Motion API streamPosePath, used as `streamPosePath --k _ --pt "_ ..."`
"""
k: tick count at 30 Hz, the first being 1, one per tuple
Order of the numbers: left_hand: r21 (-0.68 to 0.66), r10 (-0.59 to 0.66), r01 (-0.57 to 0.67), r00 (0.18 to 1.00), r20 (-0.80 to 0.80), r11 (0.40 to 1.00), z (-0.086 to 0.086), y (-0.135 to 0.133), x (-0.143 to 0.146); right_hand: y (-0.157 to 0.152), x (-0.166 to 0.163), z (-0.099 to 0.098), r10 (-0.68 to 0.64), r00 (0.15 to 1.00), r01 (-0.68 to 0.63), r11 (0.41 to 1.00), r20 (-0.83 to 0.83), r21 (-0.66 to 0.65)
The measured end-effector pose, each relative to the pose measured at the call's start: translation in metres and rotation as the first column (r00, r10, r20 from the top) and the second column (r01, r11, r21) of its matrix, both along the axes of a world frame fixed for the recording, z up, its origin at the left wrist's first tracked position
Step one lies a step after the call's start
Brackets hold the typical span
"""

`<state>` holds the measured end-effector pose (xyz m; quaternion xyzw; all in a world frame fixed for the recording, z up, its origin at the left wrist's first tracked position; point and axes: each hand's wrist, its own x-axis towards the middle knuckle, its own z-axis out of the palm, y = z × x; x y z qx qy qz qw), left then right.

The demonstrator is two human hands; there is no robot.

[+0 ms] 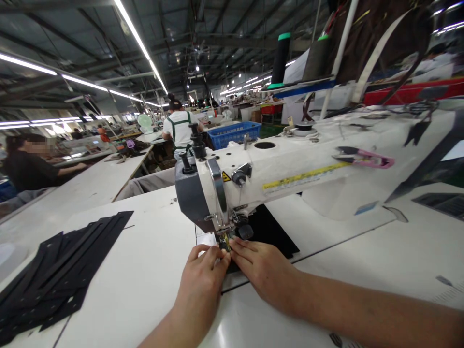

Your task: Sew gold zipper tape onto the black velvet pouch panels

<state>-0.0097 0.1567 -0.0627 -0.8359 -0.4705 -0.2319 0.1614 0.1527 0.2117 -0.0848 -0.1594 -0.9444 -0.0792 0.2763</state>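
The black fabric (273,232) lies flat on the white table (141,270), under the head of the sewing machine (319,181) and well in from the table's far edge, with part of it covered by the hands. Both hands meet at the presser foot (224,240), most likely because that is where the cloth has to be kept straight and steady. The left hand (203,278) comes in from the near side with fingers bent, thumb and forefinger drawn together at their tips; whether they pinch the cloth or only press on it I cannot tell. The right hand (266,270) lays its fingers out long and side by side over the fabric, seemingly to hold it down; its thumb is hidden, so a grip there cannot be judged. The stack of black strips (54,275) is fanned out towards the table's left side, its top end close to the far edge, probably so that single pieces lift off easily. Pink-handled snips (375,158) rest against the machine's arm, perhaps to be handy. A stretch of tabletop separates the left hand from the stack, giving sideways room. Room is tighter elsewhere: the machine's head sits low just beyond the fingertips, and its long arm bounds the far side of the right forearm. The table's near edge is out of view.
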Motion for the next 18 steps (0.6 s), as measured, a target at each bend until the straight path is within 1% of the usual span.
streamPosePath --k 3,7,12,14,16,18 --pt "-0.001 0.016 -0.016 1.0 -0.02 1.0 -0.001 0.006 -0.003 0.006 -0.004 0.003 -0.013 1.0 0.013 1.0 0.011 -0.017" --pt "-0.005 0.011 -0.011 1.0 -0.008 1.0 -0.004 0.012 -0.005 0.01 -0.008 0.008 -0.046 0.998 0.049 0.994 0.035 -0.093" --pt "-0.071 0.063 -0.057 0.994 0.091 0.996 -0.004 0.003 -0.008 0.004 -0.004 0.01 -0.065 0.997 0.057 0.98 -0.034 -0.19" --pt "-0.041 0.066 -0.062 0.992 0.107 0.997 -0.005 -0.004 -0.011 0.0 -0.003 0.006 -0.086 0.993 0.071 0.981 -0.079 -0.18" --pt "0.002 0.056 -0.056 0.996 0.07 0.998 -0.007 -0.008 -0.013 -0.001 -0.002 0.0 -0.098 0.991 0.086 0.988 -0.096 -0.131" --pt "0.007 0.031 -0.031 0.999 0.016 0.999 -0.009 -0.009 -0.015 -0.001 -0.003 -0.005 -0.095 0.992 0.087 0.991 -0.08 -0.1"
